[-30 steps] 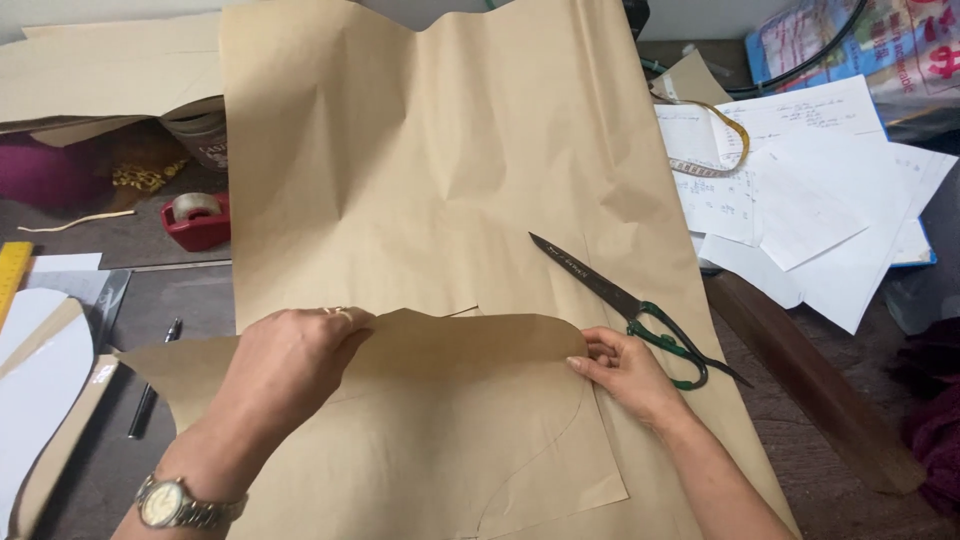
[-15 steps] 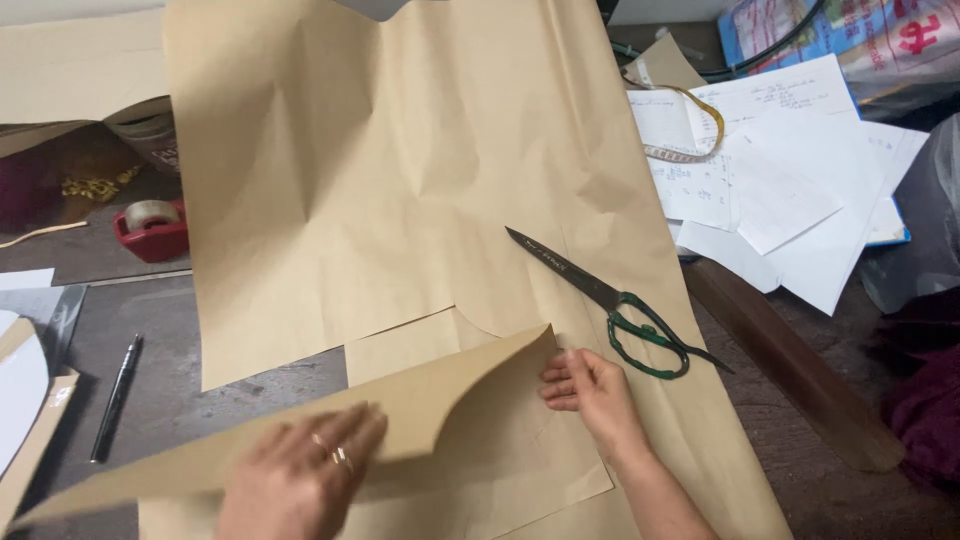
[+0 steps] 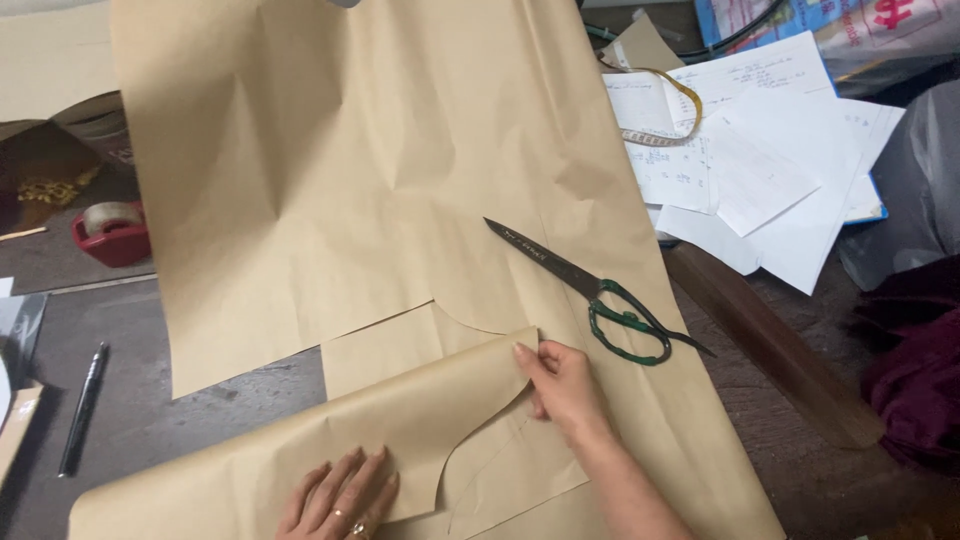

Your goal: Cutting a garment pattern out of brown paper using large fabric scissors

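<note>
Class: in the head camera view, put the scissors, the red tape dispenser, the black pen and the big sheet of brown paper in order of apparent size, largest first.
1. big sheet of brown paper
2. scissors
3. black pen
4. red tape dispenser

The pen looks longer, the dispenser bulkier, and the dispenser is partly hidden by the paper, so those two are uncertain.

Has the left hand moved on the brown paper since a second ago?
Yes. The left hand slid toward the person, away from the scissors, pressing the cut paper piece.
</note>
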